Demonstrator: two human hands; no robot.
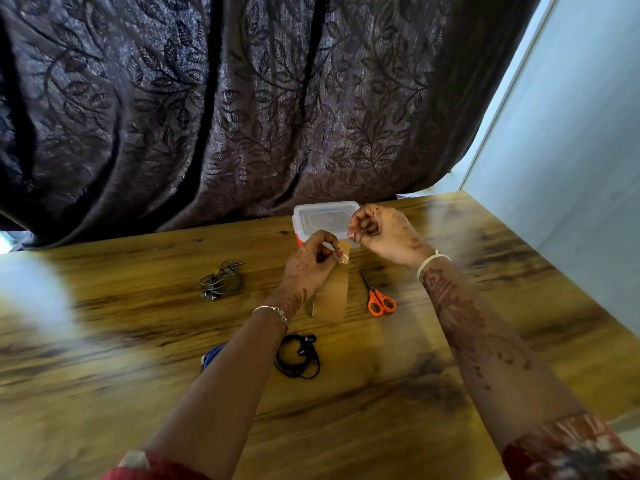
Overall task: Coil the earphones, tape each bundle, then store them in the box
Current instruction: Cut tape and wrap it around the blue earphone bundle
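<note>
Earphones [298,356], black and coiled, lie on the desk [381,393] at 6 o'clock of the hands, and a grey bundle [221,280] sits well apart at 9 o'clock. The left hand [311,261] pinches the top of a tape strip [330,299] whose long axis runs 12 to 6; the right hand [377,233] is curled at its upper corner, contact unclear. A lidded box [325,220] stands at 12 o'clock with its contents unseen, scissors [379,296] lie at 3 o'clock, and bare desk spreads left and right.

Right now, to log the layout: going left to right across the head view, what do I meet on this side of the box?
Grey earphone coil, black earphone coil, tape strip, orange scissors.
</note>
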